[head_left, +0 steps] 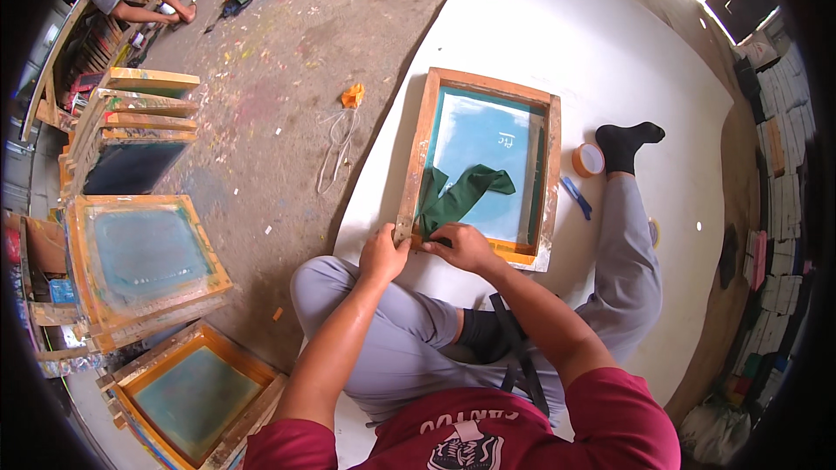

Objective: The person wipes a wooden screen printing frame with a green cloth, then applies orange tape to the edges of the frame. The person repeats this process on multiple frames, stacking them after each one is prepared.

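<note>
A wooden screen-printing frame with a blue-green mesh lies in front of me on the white sheet. My left hand is closed round its near left corner, thumb along the wood. A dark green cloth stretches, crumpled, across the mesh from that corner. Its near end runs down to my right hand, whose curled fingers pinch it at the inner edge of the frame. Orange-brown tape or coating lines the near inside edge. My right fingertips are partly hidden.
An orange tape roll and a blue cutter lie right of the frame, beside my outstretched foot. More screen frames stand and lie at left. A string and an orange scrap lie on the floor; another person sits far left.
</note>
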Demonstrator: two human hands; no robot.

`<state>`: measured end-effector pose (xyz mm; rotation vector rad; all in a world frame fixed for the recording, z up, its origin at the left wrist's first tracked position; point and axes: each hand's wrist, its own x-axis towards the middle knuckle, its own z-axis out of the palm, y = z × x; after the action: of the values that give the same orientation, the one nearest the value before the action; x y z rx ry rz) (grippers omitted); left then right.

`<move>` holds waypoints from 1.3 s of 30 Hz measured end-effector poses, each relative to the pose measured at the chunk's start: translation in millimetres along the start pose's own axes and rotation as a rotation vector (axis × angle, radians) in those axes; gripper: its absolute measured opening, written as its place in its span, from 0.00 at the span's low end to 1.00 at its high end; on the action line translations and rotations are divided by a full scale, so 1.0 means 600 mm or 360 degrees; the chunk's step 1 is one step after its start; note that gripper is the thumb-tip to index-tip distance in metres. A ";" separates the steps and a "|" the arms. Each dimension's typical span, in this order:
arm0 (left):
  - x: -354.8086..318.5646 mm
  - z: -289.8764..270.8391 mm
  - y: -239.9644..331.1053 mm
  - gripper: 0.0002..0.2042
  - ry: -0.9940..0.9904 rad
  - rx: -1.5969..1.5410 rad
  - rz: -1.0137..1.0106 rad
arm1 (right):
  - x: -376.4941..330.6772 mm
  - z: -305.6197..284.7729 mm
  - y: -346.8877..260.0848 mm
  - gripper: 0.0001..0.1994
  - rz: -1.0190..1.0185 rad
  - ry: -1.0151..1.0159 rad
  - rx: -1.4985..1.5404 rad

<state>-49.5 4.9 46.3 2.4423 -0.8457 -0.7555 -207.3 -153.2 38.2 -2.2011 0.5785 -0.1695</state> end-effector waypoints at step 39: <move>0.038 0.024 -0.063 0.21 -0.0117 -0.0461 -0.0159 | 0.101 0.042 0.012 0.09 -0.0136 -0.0431 0.0018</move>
<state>-27.3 13.4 6.0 2.2220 -0.5960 -0.9395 -148.6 -167.4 12.0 -2.1914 0.3321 0.0803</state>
